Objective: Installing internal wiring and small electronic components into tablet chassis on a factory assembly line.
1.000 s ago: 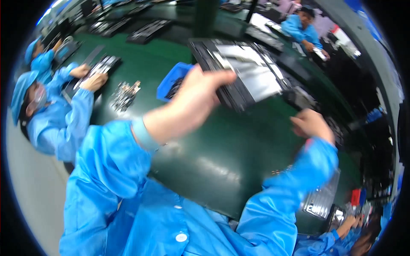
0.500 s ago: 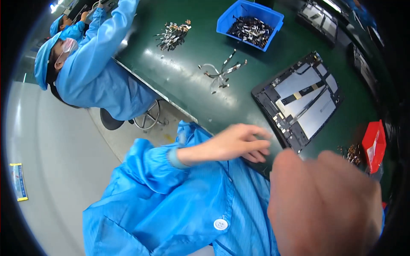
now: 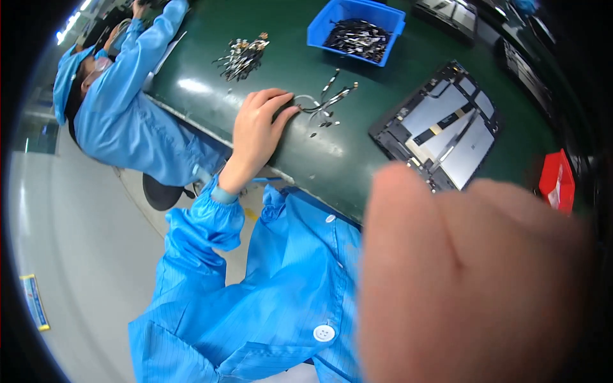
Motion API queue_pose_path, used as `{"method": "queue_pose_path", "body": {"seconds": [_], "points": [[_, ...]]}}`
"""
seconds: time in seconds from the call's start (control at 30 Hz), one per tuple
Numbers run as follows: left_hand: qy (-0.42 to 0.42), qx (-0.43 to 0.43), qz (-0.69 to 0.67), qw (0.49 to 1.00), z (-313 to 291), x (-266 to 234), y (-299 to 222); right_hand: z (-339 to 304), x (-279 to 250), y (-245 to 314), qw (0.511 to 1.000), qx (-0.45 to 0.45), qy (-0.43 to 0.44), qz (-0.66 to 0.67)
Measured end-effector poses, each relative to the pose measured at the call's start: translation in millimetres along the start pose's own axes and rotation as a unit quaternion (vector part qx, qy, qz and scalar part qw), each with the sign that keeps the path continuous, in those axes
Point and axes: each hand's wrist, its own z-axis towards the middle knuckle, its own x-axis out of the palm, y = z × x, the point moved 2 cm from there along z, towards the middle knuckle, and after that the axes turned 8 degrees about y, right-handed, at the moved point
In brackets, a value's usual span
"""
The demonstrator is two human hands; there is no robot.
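My left hand (image 3: 258, 131) reaches over the bench to a small loose group of thin cables (image 3: 329, 102), black and grey with tiny connector ends. Its thumb and forefinger close on the grey cable loop at the group's near-left end. Large and blurred at lower right, my right hand (image 3: 466, 274) is raised close to the camera with its fingers curled. Whatever it may hold is hidden. Beyond it lies an opened tablet-like device (image 3: 447, 134), its silver inner plates and dark flex strips exposed; the hand covers its near corner.
A larger cable pile (image 3: 242, 57) lies at far left on the green bench (image 3: 268, 19). Behind stands a blue bin (image 3: 397, 32) full of small cables. A red bin (image 3: 554, 182) and more opened devices (image 3: 447, 14) are at right. A co-worker (image 3: 121, 102) in blue sits at left.
My left hand has moved left and away from me, from beside the device to the small cable group. My right hand looms larger, further left in the picture. The view has shifted slightly.
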Motion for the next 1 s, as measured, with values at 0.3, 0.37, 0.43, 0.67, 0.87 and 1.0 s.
{"method": "queue_pose_path", "body": {"seconds": [0.3,0.37,0.43,0.67,0.87,1.0], "points": [[0.031,-0.014,-0.071,0.997,27.4,-2.5,12.4,22.2,-25.8,10.5,0.995,-0.065,-0.064,-0.039],[0.051,-0.048,-0.138,0.988,37.6,-0.8,19.9,23.7,-26.3,10.2,0.993,-0.077,-0.087,-0.035],[0.075,-0.048,-0.178,0.980,56.3,3.3,17.0,31.9,-32.5,6.6,0.987,-0.091,-0.130,-0.037],[0.049,0.008,-0.220,0.974,84.6,-26.0,5.2,39.6,-32.5,-1.9,0.973,-0.111,-0.197,-0.032],[0.015,0.041,-0.244,0.969,107.1,-33.1,-10.2,42.8,-51.1,-4.4,0.956,-0.126,-0.260,-0.054],[-0.022,0.048,-0.220,0.974,111.6,-52.8,-13.7,28.4,-51.1,-13.2,0.942,-0.126,-0.306,-0.062]]}}
